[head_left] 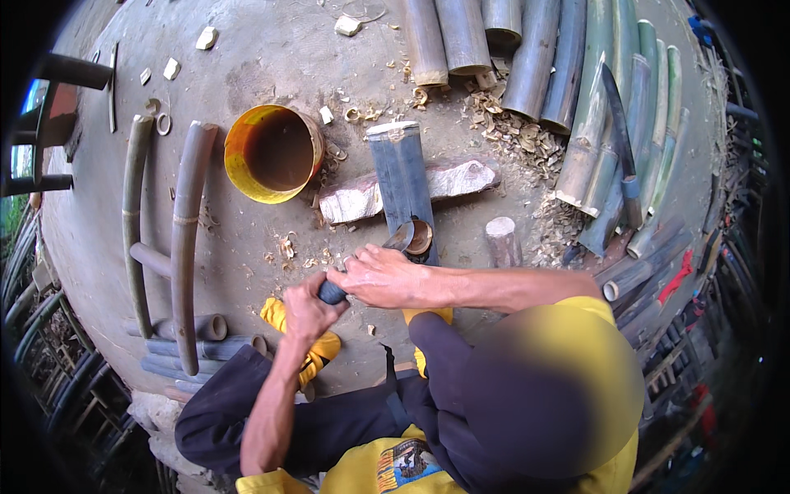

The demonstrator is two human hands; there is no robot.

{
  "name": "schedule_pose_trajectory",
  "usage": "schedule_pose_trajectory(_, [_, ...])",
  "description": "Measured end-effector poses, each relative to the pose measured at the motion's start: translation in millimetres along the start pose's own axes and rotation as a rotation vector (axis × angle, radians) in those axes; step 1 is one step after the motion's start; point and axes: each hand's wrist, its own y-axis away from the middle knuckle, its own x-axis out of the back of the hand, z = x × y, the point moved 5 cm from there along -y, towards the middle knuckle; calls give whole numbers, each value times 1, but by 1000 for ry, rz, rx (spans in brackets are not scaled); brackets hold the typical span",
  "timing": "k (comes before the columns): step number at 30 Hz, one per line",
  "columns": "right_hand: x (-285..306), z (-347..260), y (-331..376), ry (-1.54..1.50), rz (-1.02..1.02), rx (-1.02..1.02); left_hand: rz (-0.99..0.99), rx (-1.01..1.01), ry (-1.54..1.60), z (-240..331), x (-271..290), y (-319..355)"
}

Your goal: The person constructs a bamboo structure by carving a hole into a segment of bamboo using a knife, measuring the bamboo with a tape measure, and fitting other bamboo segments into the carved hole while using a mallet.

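Observation:
A knife with a dark grey handle [332,292] is held in both my hands. My left hand [306,308] is closed round the handle's end, and my right hand [380,273] grips it nearer the blade. The curved grey blade [401,237] rests against a thick dark bamboo tube [397,173], at a cut hollow with pale edges in its near part. The tube slopes toward me, laid across a pale, rough-sided wood block [465,179]. Its near end is hidden behind my right forearm.
A yellow bucket [237,156] of brown liquid stands left of the block. A short wood stump [503,242] is at right, with shavings [527,136] beyond. Bamboo poles [543,62] lie far right, beside a long-bladed machete [623,132]. A bamboo frame [188,222] lies left.

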Motion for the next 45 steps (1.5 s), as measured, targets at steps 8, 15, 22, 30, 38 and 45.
schedule_pose_trajectory(8, [55, 39, 29, -457, 844, -358, -162, -839, -762, 166, 67, -118])
schedule_pose_trajectory(15, [-1, -2, -5, -238, -422, -10, 114, 303, 220, -4, -22, 37])
schedule_pose_trajectory(22, [34, 28, -5, -345, 308, -236, -160, -193, -279, 67, 65, -76])
schedule_pose_trajectory(30, [22, 28, -5, -678, 384, -418, -562, -470, -551, 73, 62, -119])
schedule_pose_trajectory(38, [-26, -1, 41, -252, -626, 88, -255, 237, 446, 9, -68, 50])
schedule_pose_trajectory(45, [18, 14, 5, -581, 318, -374, -469, -492, -571, 77, 63, -89])
